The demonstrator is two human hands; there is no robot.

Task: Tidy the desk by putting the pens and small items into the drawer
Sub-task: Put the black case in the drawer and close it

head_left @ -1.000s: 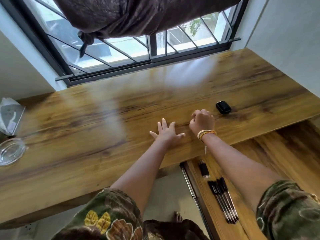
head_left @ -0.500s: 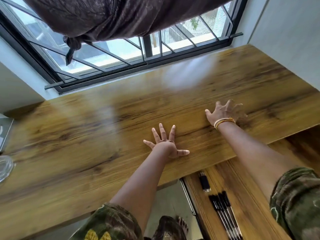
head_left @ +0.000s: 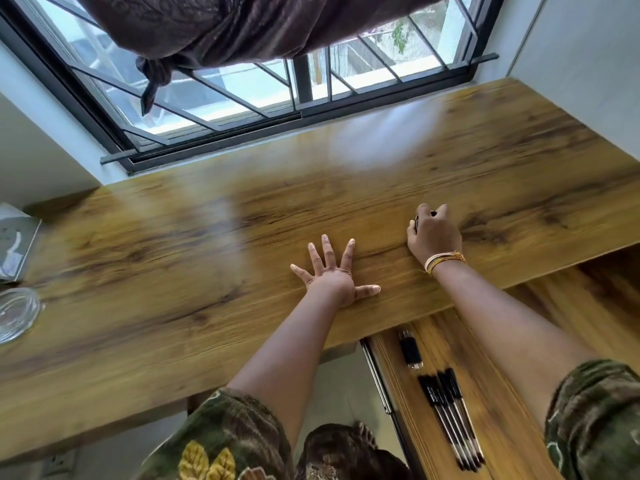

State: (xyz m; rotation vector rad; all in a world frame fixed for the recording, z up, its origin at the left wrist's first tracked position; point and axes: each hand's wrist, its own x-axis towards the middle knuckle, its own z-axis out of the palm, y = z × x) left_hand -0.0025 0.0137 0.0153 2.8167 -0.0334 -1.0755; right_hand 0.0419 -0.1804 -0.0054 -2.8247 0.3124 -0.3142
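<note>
My right hand (head_left: 434,237) rests on the wooden desk (head_left: 207,254) with its fingers curled over a small black case (head_left: 418,221); only slivers of the case show past the fingers. To its left, my left hand (head_left: 332,275) lies flat on the desk near the front edge, fingers spread, holding nothing. Below the desk at the lower right, the open drawer (head_left: 502,393) holds several black pens (head_left: 450,417) side by side and a small black oblong item (head_left: 411,351) in front of them.
A glass dish (head_left: 14,315) and a flat clear packet (head_left: 14,247) sit at the desk's far left. A barred window (head_left: 298,91) with a knotted dark curtain (head_left: 242,26) runs along the back. A white wall (head_left: 588,64) closes the right side.
My right hand reached right to the black case, which lay bare on the desk a second ago, and curled over it. My left hand stayed flat on the desk.
</note>
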